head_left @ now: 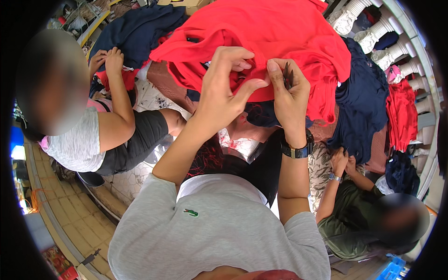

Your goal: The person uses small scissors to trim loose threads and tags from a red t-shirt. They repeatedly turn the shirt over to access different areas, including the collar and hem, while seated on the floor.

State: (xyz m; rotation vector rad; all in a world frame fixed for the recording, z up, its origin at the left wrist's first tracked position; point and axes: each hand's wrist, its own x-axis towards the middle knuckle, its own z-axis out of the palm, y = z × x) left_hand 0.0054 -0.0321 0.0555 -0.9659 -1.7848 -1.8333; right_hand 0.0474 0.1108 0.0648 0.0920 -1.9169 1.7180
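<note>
A large red knit garment (pixel 284 35) is heaped in front of me, a fold of it raised between my two hands. My left hand (pixel 223 91) has its fingers bent around this cloth, the thumb reaching toward the right thumb. Dark metal thread snips (pixel 288 75) are tucked in my right hand (pixel 290 95), blades pointing up between the fingers. The right thumb also presses at the red fabric's edge. Exactly what the fingertips pinch is partly hidden. A dark wristwatch (pixel 298 150) is on my right wrist.
Navy garments (pixel 357 100) lie to the right, and a navy pile (pixel 135 35) to the far left. One co-worker (pixel 116 112) sits at left, another (pixel 347 214) at lower right, both handling cloth. A white balustrade (pixel 389 51) borders the right, with a red garment (pixel 402 114) beside it.
</note>
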